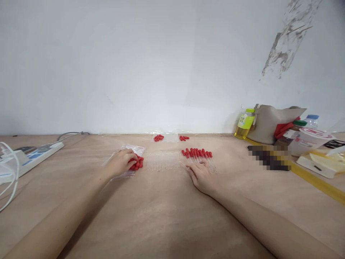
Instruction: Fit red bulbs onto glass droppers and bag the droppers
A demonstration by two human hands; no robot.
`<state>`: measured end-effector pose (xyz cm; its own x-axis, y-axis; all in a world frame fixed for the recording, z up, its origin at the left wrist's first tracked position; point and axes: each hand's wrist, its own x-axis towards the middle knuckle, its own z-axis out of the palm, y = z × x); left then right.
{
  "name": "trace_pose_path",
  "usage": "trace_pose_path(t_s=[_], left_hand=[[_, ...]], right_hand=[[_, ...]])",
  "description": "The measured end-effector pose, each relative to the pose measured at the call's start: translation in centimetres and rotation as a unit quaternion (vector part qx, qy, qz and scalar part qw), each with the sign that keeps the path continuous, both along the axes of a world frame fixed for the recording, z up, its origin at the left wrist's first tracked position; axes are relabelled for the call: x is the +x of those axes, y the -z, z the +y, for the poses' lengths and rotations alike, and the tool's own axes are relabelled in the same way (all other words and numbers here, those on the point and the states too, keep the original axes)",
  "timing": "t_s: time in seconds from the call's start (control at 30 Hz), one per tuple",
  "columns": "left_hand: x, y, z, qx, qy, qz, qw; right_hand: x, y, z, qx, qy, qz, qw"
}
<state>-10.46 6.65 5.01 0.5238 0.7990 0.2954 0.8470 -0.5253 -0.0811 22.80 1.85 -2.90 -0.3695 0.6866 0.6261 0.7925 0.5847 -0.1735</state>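
My left hand (122, 160) reaches into a pile of red rubber bulbs (139, 163) lying on a clear plastic bag (129, 175). Its fingers are curled over the pile and seem to pinch a bulb, though the fingertips are partly hidden. Between thumb and fingers, my right hand (199, 173) holds a thin glass dropper tube (183, 164), its end pointing left. A row of bare glass tubes (161, 160) lies between the hands. Just beyond my right hand, several droppers with red bulbs fitted (198, 153) lie side by side.
Two small groups of red bulbs, left (159, 137) and right (184, 138), lie on clear plastic by the wall. A power strip (40, 158) with cables is at left. At right are a yellow-capped bottle (244, 124), a grey container (266, 124), a tub (309, 141) and yellow tape (318, 183).
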Motion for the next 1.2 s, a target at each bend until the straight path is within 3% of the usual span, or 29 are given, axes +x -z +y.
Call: trace_pose_path(t_s=[0.1,0.2,0.37,0.5,0.7,0.9,1.2], left_hand=[[0.8,-0.8,-0.7,0.002,0.015,-0.064,0.998],[3.1,-0.7,-2.0,-0.051,0.057,-0.158,0.985],[7.2,2.3,-4.3,-0.144,0.150,-0.198,0.958],[8.4,4.2,-5.2,-0.131,0.117,-0.202,0.964],[9.5,5.2,-4.9,-0.117,0.055,-0.267,0.955],[9.9,5.4,-5.1,-0.087,0.084,-0.279,0.952],[10.4,5.5,-5.5,-0.121,0.129,-0.313,0.933]], right_hand=[[-0.1,-0.1,-0.1,0.001,-0.004,0.001,1.000],[-0.1,-0.3,-0.1,0.001,0.003,-0.003,1.000],[0.0,-0.5,-0.1,0.002,-0.003,-0.006,1.000],[0.0,-0.8,-0.4,-0.005,-0.019,-0.016,1.000],[-0.5,-1.6,-0.9,-0.008,-0.035,-0.029,0.999],[-1.2,-1.8,-1.5,-0.008,-0.061,-0.030,0.998],[-1.7,-1.7,-1.9,-0.025,-0.076,-0.033,0.996]])
